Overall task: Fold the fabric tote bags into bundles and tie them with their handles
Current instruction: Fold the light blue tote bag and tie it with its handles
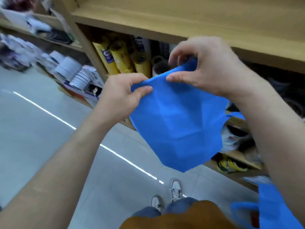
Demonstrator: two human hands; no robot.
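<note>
A blue fabric tote bag (178,123) hangs in the air in front of me, creased and partly folded, its lower corner pointing down. My left hand (122,95) pinches its upper left edge between thumb and fingers. My right hand (208,66) grips the upper right edge, fingers curled over a bunched piece of blue fabric at the top. A strip of blue, perhaps a handle (236,115), sticks out behind my right forearm. More blue tote fabric (270,210) lies at the lower right corner.
Wooden shelving (181,19) runs across the back. It holds yellow rolls (122,60), stacked white bowls (69,66) and mixed goods lower right. The grey floor (41,129) carries a white light streak. My shoes (175,190) stand below.
</note>
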